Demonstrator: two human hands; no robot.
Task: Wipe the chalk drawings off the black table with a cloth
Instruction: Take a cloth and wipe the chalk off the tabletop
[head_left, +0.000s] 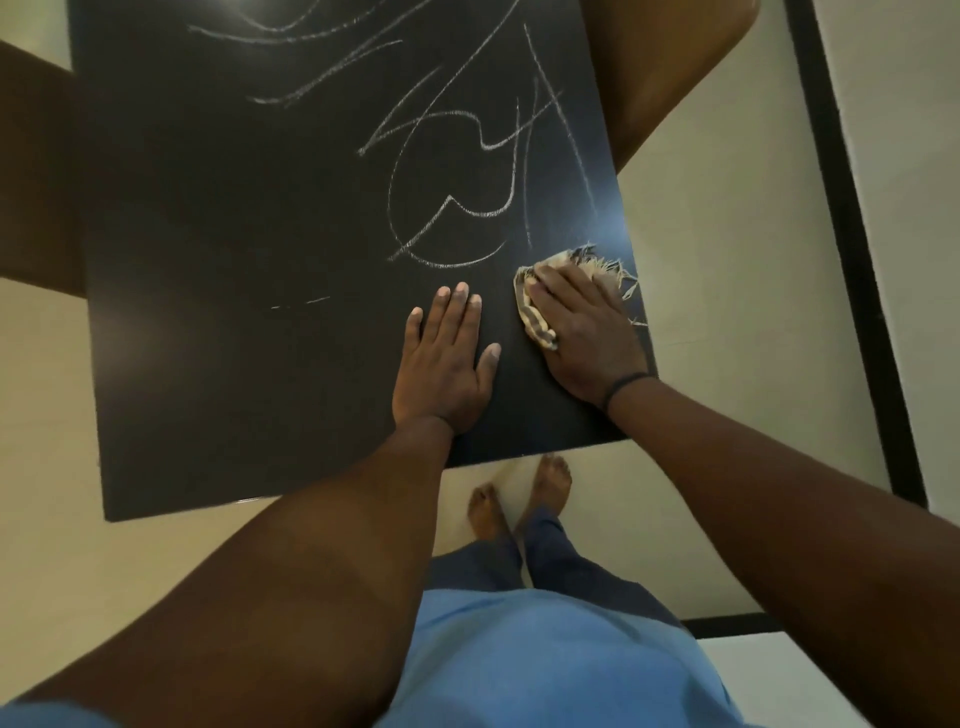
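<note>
Under both your palms lies the black table (234, 312), chalk drawings (457, 171) sprawling ahead of your fingertips. Your left hand (447, 364) rests flat, fingers straight; your right hand (582, 332) presses flat on the cloth (535, 317) beneath it. The cloth looks soft, light and frayed, so bunch it under your palm.

Your black table (218, 270), matte, white chalk drawings (457, 156) scrawled across its far and right parts, your beige frayed cloth (535, 312) bunched at its near right edge
</note>
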